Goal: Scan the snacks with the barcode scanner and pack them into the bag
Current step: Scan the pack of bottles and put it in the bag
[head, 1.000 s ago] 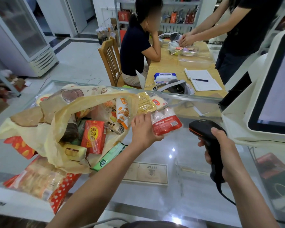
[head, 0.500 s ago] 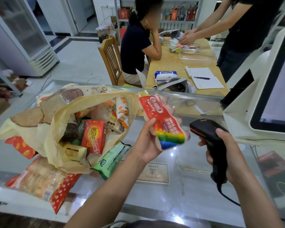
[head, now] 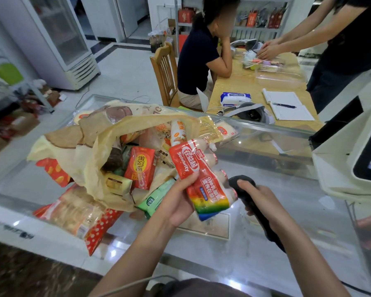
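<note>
Red-wrapped, the drink pack (head: pixel 201 179) stands tilted in your left hand (head: pixel 178 202), thumb on its front and fingers curled behind it, just right of the bag's (head: pixel 90 151) open mouth, above the glass counter (head: pixel 266 243). Your right hand (head: pixel 263 202) grips the black scanner (head: pixel 240 183) farther right of the bag, its head close behind the pack; whether they touch cannot be told.

You see one barcode scanner (head: pixel 263 224), one yellow bag (head: pixel 90 151), one drink multipack (head: pixel 201 181) and one red-dotted packet (head: pixel 77 213) by the counter's (head: pixel 212 260) near edge.
</note>
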